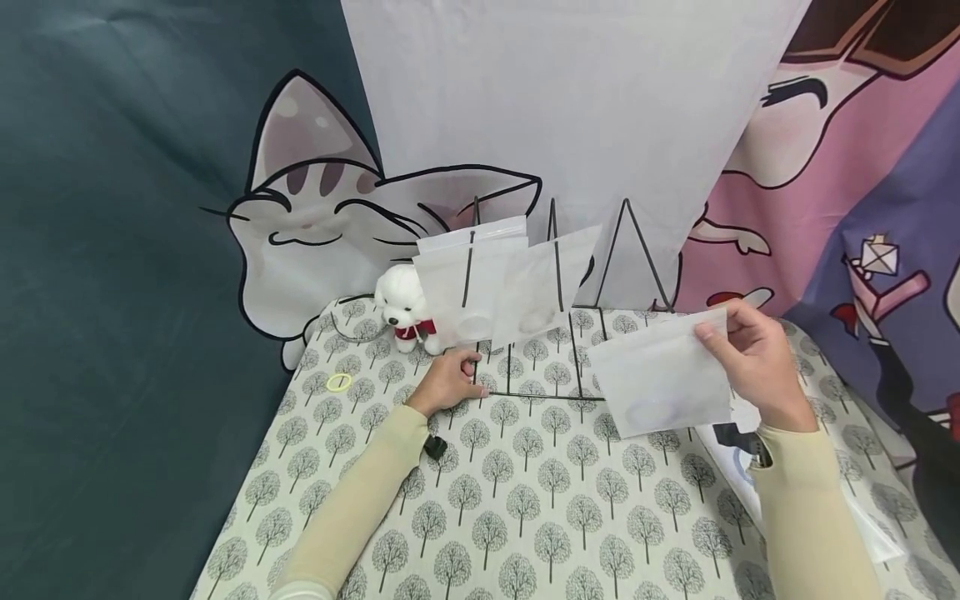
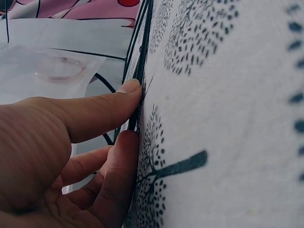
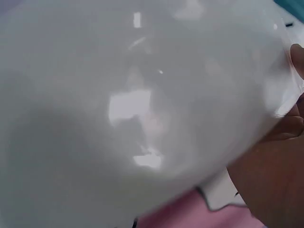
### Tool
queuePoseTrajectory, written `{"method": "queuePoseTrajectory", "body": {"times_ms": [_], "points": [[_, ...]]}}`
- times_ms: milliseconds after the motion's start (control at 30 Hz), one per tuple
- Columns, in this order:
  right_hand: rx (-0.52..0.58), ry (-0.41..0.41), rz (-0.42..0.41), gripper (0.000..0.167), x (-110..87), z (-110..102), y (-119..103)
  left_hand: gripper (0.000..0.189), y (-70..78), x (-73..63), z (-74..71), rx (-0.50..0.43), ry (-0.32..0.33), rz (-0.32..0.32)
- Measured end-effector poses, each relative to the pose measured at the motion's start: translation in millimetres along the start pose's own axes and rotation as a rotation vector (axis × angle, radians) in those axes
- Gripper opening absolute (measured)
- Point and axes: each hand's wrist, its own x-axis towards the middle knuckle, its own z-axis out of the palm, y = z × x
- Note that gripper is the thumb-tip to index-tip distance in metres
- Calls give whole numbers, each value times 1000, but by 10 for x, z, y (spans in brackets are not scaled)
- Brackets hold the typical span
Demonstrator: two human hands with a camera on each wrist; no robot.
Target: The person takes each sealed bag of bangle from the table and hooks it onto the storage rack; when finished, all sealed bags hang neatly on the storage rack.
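My right hand [image 1: 757, 358] pinches the upper right corner of a translucent plastic bag [image 1: 660, 375], holding it up over the table. A faint round shape shows low in this bag. Its glossy surface fills most of the right wrist view, with fingers [image 3: 289, 126] at the right edge. My left hand [image 1: 450, 382] is at the front left of a black wire rack [image 1: 540, 396]; in the left wrist view its thumb and fingers hold the rack's dark wire [image 2: 137, 102]. Two similar bags, a left one [image 1: 465, 279] and a right one [image 1: 543, 287], stand in the rack, each showing a ring shape.
A white plush dog [image 1: 401, 296] in red sits left of the rack. A yellow ring [image 1: 339, 382] lies on the tree-print tablecloth [image 1: 487, 533]. More pale bags [image 1: 727, 467] lie under and beside the right forearm. A cartoon curtain [image 1: 585, 100] hangs behind the table.
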Motion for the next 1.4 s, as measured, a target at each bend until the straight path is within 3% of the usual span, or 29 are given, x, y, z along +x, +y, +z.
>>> {"method": "queuePoseTrajectory", "body": {"times_ms": [200,400,767,933,1100,1400], "points": [[112,-96,-91,15,28,277,-97,73,13,-3,-14,-6,7,7],[170,-126,-165,17,48,583,-108,73,13,-8,-2,1,4,-3],[76,-60,-111,5,167,1025,-79,72,-7,16,-8,13,-2,1],[36,-28,-94,5,177,1088,-16,70,-2,6,5,3,-9,6],[78,0,-96,6,175,1091,-19,70,-4,7,8,-2,-10,12],[-34,18,-71,10,259,1140,39,68,-33,-7,-4,3,8,4]]}}
